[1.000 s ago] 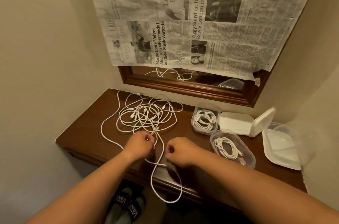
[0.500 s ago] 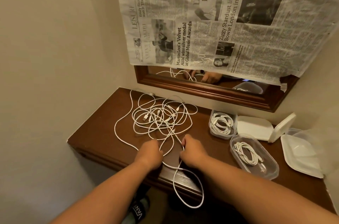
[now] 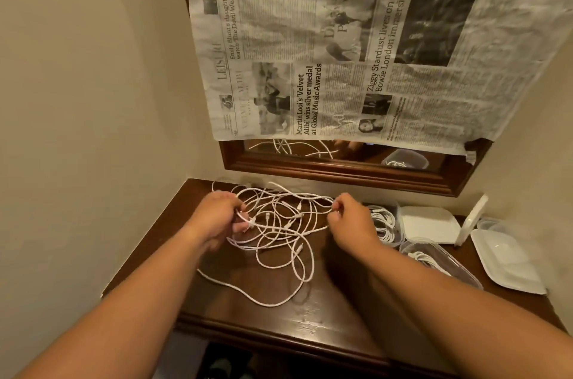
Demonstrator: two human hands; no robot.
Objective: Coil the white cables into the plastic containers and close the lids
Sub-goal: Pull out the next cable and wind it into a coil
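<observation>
A tangle of white cables lies on the dark wooden table. My left hand grips strands at the tangle's left side. My right hand pinches a strand at its right side. One long loop trails toward the table's front. Right of my right hand stand two clear plastic containers, a far one and a near one, each with a coiled white cable inside and no lid on.
A white closed box, an upright white lid and a flat white lid sit at the right. A mirror frame under a newspaper hangs on the back wall. Walls enclose the table left and right.
Both hands moved from the table's front edge back to the tangle and took hold of its left and right sides. The hanging loop now lies on the table.
</observation>
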